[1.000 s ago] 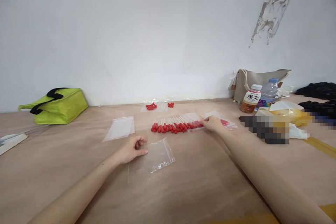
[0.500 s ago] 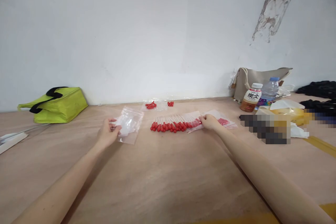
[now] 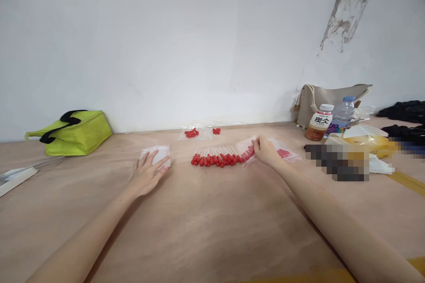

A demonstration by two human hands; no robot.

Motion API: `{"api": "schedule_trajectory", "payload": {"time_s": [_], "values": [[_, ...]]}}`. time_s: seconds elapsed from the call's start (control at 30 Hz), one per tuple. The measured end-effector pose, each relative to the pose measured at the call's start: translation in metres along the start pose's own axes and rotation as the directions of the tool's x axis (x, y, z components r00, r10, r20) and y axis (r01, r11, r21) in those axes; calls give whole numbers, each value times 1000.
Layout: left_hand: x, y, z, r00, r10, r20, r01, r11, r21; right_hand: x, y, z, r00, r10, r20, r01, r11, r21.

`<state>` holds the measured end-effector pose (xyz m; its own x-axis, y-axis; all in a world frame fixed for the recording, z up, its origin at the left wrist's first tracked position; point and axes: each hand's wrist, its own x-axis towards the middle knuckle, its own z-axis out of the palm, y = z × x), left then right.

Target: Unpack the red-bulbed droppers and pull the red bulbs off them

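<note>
Head view. Left hand (image 3: 148,173): fingers spread over stack of bags (image 3: 163,152), gripping nothing. Right hand (image 3: 264,150): pinching clear bag (image 3: 243,145), right of centre. Apparently bagged: red-tipped pile (image 3: 286,154), right. Unbagged: red-tipped sticks (image 3: 215,159), centre row.

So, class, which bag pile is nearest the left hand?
The pile left of the red-tipped sticks: the left hand spreads over it; the other pile is by the right hand.
</note>
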<state>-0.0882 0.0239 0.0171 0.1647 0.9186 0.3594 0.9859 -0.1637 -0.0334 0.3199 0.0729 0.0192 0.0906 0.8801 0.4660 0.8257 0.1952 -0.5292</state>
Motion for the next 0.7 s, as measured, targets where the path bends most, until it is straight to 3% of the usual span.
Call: {"api": "schedule_trajectory", "payload": {"time_s": [0.13,0.3,0.47,0.6,0.63,0.7], "values": [[-3,12,6,988,65,144,-58,997,-47,0,-2,-4,1000,-28,-7,28,999,-18],[-4,2,9,987,84,140,-75,995,-70,3,2,-7,999,16,-52,-18,999,-31],[-7,4,7,989,146,-16,-146,989,-12,6,6,-18,983,98,-154,-97,995,11],[-8,14,7,965,198,-173,-206,978,-30,6,-11,-27,954,145,-261,-76,963,259],[-9,17,6,957,204,-207,-220,974,-56,3,-18,-27,962,141,-233,-50,933,357],[-10,25,5,942,211,-261,-250,960,-126,-6,-35,-23,996,65,-67,-16,829,559]]}}
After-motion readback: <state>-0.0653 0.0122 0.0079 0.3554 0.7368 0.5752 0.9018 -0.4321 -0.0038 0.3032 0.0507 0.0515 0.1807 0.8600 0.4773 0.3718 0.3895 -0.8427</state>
